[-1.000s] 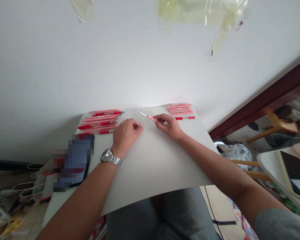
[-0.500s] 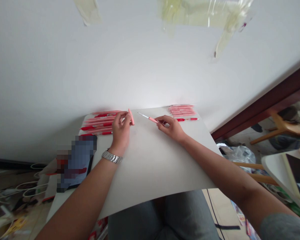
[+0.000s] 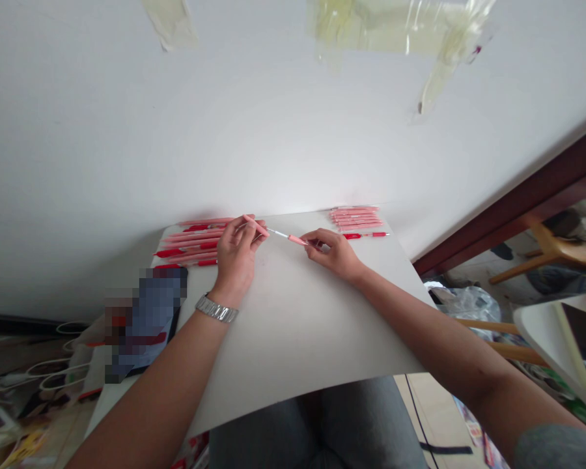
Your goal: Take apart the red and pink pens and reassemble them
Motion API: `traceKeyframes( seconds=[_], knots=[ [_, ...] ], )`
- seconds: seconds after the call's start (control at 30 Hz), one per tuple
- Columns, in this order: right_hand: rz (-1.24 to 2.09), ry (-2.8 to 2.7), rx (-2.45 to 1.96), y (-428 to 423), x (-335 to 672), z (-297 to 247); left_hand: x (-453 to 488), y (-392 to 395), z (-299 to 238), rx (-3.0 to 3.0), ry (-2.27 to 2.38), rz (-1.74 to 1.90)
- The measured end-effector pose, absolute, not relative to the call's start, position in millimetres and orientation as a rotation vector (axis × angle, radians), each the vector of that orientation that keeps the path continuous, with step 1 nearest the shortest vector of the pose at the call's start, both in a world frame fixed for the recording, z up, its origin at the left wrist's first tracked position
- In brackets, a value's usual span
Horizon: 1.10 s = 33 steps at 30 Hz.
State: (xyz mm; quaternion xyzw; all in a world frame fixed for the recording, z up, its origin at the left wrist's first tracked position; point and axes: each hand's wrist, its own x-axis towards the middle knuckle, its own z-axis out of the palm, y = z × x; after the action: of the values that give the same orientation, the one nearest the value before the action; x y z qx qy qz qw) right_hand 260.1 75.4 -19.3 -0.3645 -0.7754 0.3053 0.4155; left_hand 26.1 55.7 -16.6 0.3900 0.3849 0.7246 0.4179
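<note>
My left hand (image 3: 236, 253) pinches a pink pen barrel (image 3: 256, 225) between thumb and fingers, tilted down to the right. Between thumb and fingertips, my right hand (image 3: 336, 254) grips a pink pen body (image 3: 297, 240). A thin white refill (image 3: 279, 233) sticks out of that body toward the left. Its tip reaches the lower end of the barrel; whether it is inside, I cannot tell. Pink and red pens (image 3: 190, 239) lie in a group left of my left hand. Behind my right hand is a neat row of pink pens (image 3: 355, 217), with a red pen (image 3: 375, 234) in front.
The white table (image 3: 293, 326) meets a white wall (image 3: 254, 130) at its far edge. A blurred-out phone-like object (image 3: 153, 312) lies at the table's left edge, beside my left forearm. Right of the table stand a wooden stool (image 3: 561, 247) and a white chair-like piece (image 3: 537, 319).
My left hand has turned the pink barrel from nearly upright to a slant. The barrel and the refill tip have come together, and my right hand has shifted slightly left.
</note>
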Motion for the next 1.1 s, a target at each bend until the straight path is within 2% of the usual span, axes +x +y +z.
traceKeyframes(
  seconds=[0.63, 1.1],
  knots=[
    [0.755, -1.932, -0.949, 74.3, 259.0, -16.8, 23.0, 55.4, -12.4, 0.762, 0.887, 1.826],
    [0.744, -1.943, -0.958, 74.4, 259.2, -16.5, 26.7, 53.5, -12.8, 0.930, 0.947, 1.752]
  ],
)
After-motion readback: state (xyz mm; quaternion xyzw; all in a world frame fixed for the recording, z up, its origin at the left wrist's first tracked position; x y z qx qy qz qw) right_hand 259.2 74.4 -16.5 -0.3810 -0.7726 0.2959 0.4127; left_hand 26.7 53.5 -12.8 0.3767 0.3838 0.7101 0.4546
